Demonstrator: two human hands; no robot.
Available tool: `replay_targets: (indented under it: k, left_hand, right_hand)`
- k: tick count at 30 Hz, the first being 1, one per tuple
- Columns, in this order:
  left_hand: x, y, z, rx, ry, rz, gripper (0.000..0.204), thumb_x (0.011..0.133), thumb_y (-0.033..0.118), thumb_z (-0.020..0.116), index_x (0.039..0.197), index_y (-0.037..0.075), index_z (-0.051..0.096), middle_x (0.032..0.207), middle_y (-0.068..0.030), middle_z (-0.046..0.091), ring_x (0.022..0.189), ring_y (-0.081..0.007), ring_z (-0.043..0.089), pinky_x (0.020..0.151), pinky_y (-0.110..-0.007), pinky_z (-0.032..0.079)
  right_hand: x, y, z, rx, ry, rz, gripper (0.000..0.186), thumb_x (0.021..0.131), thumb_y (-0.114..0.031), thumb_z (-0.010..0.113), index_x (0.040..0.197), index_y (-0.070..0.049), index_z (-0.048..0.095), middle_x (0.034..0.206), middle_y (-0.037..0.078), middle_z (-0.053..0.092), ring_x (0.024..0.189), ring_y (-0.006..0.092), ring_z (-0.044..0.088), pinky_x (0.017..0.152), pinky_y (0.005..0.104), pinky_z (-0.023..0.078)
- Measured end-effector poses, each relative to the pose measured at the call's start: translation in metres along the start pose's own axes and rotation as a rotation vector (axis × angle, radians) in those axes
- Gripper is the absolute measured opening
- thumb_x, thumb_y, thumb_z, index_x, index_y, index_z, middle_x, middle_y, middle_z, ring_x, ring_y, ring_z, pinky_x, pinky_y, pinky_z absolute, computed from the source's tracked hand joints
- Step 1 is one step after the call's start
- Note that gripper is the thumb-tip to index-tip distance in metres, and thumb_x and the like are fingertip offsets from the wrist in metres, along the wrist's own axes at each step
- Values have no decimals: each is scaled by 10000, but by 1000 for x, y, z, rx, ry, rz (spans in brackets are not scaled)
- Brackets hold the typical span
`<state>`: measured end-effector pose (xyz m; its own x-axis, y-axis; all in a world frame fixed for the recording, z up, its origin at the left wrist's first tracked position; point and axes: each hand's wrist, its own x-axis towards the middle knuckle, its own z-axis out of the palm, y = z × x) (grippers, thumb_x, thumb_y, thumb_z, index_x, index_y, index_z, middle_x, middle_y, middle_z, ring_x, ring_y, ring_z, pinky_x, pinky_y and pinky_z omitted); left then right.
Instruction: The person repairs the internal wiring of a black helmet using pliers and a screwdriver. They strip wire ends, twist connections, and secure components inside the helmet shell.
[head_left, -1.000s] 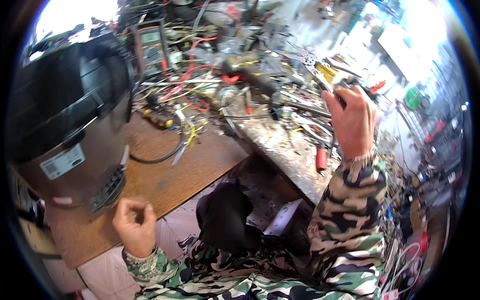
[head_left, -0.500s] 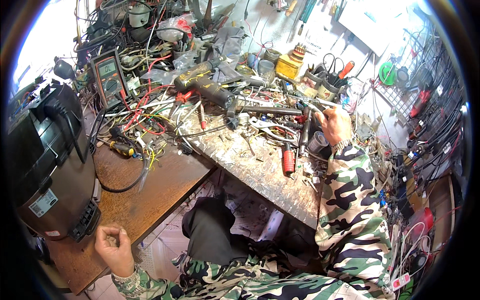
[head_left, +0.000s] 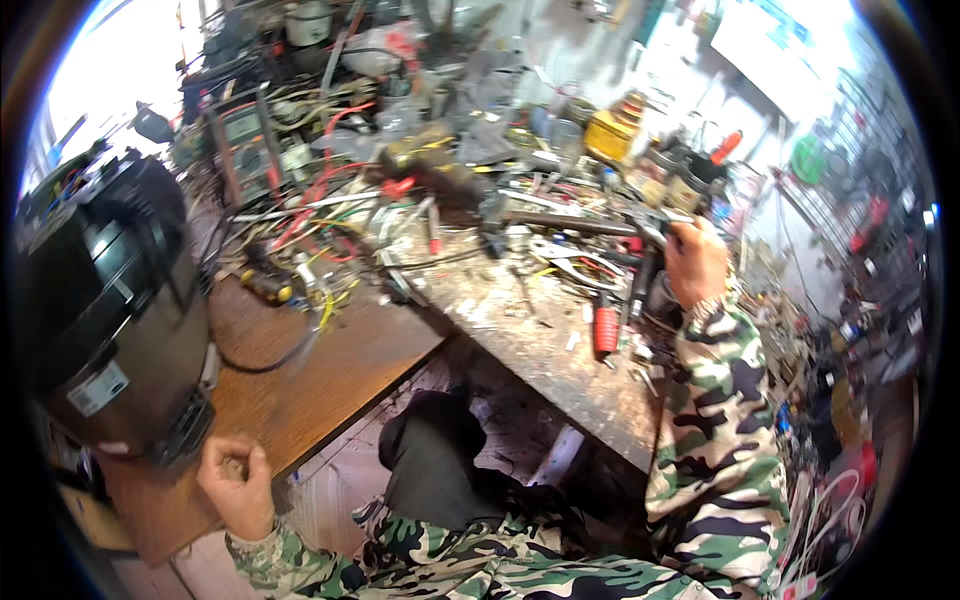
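Note:
My right hand (head_left: 697, 262) is at the right end of the cluttered bench, its fingers curled in beside a metal hammer head (head_left: 652, 236). What they grip, if anything, is blurred. The hammer's dark handle (head_left: 570, 221) lies leftward across other tools. Below the hand are a red-handled screwdriver (head_left: 605, 328) and pliers (head_left: 575, 268) with pale handles. At the lower left, my left hand (head_left: 238, 485) is held with curled fingers over the brown wooden table's edge. Its fingertips are pressed together, and I cannot make out anything in them. Next to it stands a large black-and-brown appliance (head_left: 110, 330).
Behind lie tangled wires (head_left: 330, 240), a multimeter (head_left: 245, 150) and a smeared cordless drill (head_left: 445, 180). A yellow block (head_left: 610, 135) and tool cups (head_left: 690, 185) stand by the wall. Cables hang at the right. A gap separates the wooden table (head_left: 330, 390) from the bench (head_left: 560, 370).
The whole picture has shifted, so things sit farther right and it is more blurred. My right fingers have drawn back slightly from the tool pile. My left hand keeps its curled pose.

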<state>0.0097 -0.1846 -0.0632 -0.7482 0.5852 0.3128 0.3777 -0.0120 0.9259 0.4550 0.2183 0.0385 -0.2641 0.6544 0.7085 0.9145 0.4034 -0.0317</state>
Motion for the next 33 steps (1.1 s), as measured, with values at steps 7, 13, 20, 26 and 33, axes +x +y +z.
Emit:
replay_targets:
  k: [7, 13, 20, 26, 33]
  left_hand:
    - [2, 22, 20, -35, -24, -27, 174, 876, -109, 723, 929, 1, 599, 959, -60, 698, 865, -95, 658, 737, -240, 549]
    - [-4, 27, 13, -102, -2, -88, 208, 862, -127, 706, 914, 23, 572, 958, -59, 683, 803, -68, 588, 684, -234, 487]
    - [-3, 21, 14, -99, -72, -42, 217, 860, -139, 701, 930, 17, 567, 991, -77, 680, 845, -79, 622, 711, -242, 511]
    - [-1, 27, 14, -67, -68, -102, 219, 866, -131, 708, 935, 13, 557, 994, -90, 692, 854, -83, 639, 717, -241, 526]
    - [-4, 25, 13, -46, 4, -77, 214, 858, -135, 733, 932, 0, 583, 1016, -90, 715, 889, -99, 688, 750, -249, 577]
  right_hand:
    - [-2, -34, -52, 248, -113, -72, 182, 894, -20, 708, 1053, 37, 777, 887, 177, 696, 793, 327, 701, 732, 391, 529]
    - [2, -163, -76, 487, -426, -222, 198, 831, -24, 778, 1019, 38, 789, 870, 157, 716, 768, 279, 719, 713, 364, 550]
    - [-19, -259, -36, 652, -623, -541, 162, 859, -146, 802, 953, -16, 786, 869, 174, 696, 798, 394, 712, 714, 470, 571]
    - [-47, -316, 21, 857, -509, -645, 152, 903, -164, 753, 913, -19, 708, 891, 168, 653, 850, 408, 692, 757, 493, 580]
    - [-28, -339, 56, 856, -521, -660, 140, 907, -137, 722, 856, -17, 670, 875, 194, 642, 836, 430, 685, 752, 520, 569]
